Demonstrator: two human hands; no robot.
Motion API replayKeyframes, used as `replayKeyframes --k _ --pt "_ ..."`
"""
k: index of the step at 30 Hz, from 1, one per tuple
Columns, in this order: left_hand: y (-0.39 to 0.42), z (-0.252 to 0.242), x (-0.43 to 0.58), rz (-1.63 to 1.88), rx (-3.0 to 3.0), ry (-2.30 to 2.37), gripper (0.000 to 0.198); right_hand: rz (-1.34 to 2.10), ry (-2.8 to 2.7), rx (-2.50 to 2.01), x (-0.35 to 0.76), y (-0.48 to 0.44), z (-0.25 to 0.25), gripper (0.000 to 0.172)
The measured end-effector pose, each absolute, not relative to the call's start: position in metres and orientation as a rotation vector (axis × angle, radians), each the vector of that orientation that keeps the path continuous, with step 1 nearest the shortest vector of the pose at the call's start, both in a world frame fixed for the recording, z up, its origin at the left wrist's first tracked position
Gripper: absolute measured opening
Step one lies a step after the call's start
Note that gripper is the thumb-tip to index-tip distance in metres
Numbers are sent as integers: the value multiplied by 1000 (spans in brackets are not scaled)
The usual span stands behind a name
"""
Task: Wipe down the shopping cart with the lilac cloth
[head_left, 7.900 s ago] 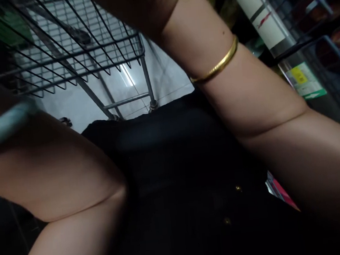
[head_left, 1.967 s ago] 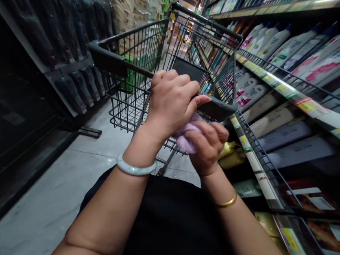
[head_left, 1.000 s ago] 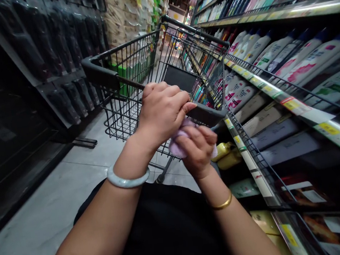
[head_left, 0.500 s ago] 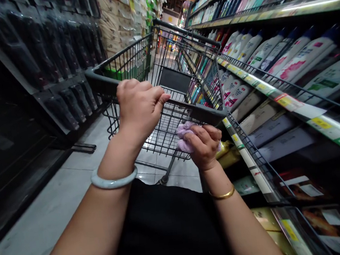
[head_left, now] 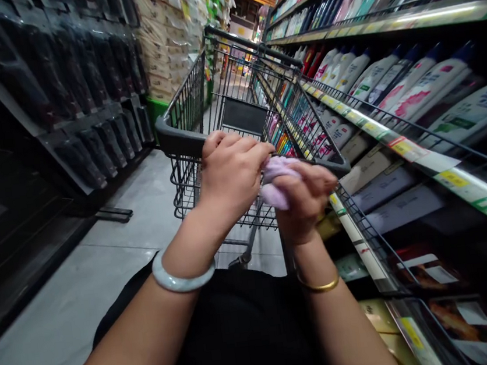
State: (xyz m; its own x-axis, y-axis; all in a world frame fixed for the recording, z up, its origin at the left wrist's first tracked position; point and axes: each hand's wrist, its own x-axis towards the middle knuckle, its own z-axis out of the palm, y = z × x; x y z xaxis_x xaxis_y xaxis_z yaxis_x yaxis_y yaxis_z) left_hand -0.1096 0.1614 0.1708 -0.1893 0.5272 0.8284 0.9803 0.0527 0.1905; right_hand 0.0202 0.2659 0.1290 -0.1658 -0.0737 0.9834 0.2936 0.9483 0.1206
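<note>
A dark shopping cart [head_left: 242, 115] stands in front of me, its basket tilted in the view. My left hand [head_left: 233, 169] is wrapped over the middle of its thick grey handle [head_left: 181, 140], fingers curled around the bar. Just to the right, my right hand [head_left: 306, 199] closes on a bunched light purple cloth [head_left: 275, 193], close to the handle's right part. Whether those fingers also press on the bar is hidden, and the hand is slightly blurred. The cloth almost meets my left thumb. A pale bangle [head_left: 182, 280] circles my left wrist, a gold one [head_left: 323, 285] my right.
Shelves of white bottles [head_left: 430, 85] with a price-tag rail [head_left: 426, 161] run close along the right of the cart. Packaged dark goods hang on a rack [head_left: 85, 107] at the left, its foot [head_left: 115, 213] jutting onto the grey tiled floor [head_left: 118, 243]. Stacked packs [head_left: 163, 39] stand beyond.
The handle's left end has swung to the right and nearer in view, turning the cart. My left hand has moved right with it, closer to my right hand, which has risen slightly with the cloth.
</note>
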Motion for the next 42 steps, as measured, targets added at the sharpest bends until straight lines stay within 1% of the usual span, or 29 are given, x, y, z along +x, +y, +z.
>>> replayKeyframes --k 2,5,8,10,12,15,17,20,23,28,32,36,38,40,42 --pt "156 171 -113 -1068 -1465 -1760 33 -265 -1617 -260 29 272 137 10" --pt "150 170 -120 -1093 -1359 -1760 29 -216 -1577 -340 28 269 136 12" --pt "150 169 -125 -1048 -1377 -1761 26 -288 -1816 -170 17 257 125 4" --pt "152 169 -125 -1031 -1397 -1776 27 -322 -1904 -75 16 256 123 6" --pt "154 168 -123 -1043 -1401 -1787 26 -267 -1801 -142 23 264 129 5" --pt "157 167 -120 -1067 -1382 -1790 24 -156 -1574 -344 33 279 136 13" --pt "157 167 -119 -1076 -1366 -1802 23 -139 -1550 -364 31 279 131 11" --pt "157 167 -120 -1079 -1354 -1842 25 -234 -1783 -203 17 266 112 3" --pt "156 168 -121 -1071 -1361 -1889 25 -359 -1949 -54 13 259 105 4" --pt "156 167 -121 -1069 -1386 -1910 25 -213 -1680 -233 34 285 119 15" --pt "156 166 -123 -1068 -1383 -1888 25 -183 -1765 -209 28 284 97 17" --pt "154 166 -127 -1065 -1391 -1872 23 -366 -2053 -25 15 263 63 5" --pt "153 167 -128 -1071 -1398 -1886 23 -440 -2134 44 18 262 59 7" --pt "153 168 -129 -1076 -1403 -1896 23 -402 -2117 -5 27 269 65 7" --pt "154 168 -129 -1083 -1408 -1890 25 -300 -2008 -113 37 280 73 15"
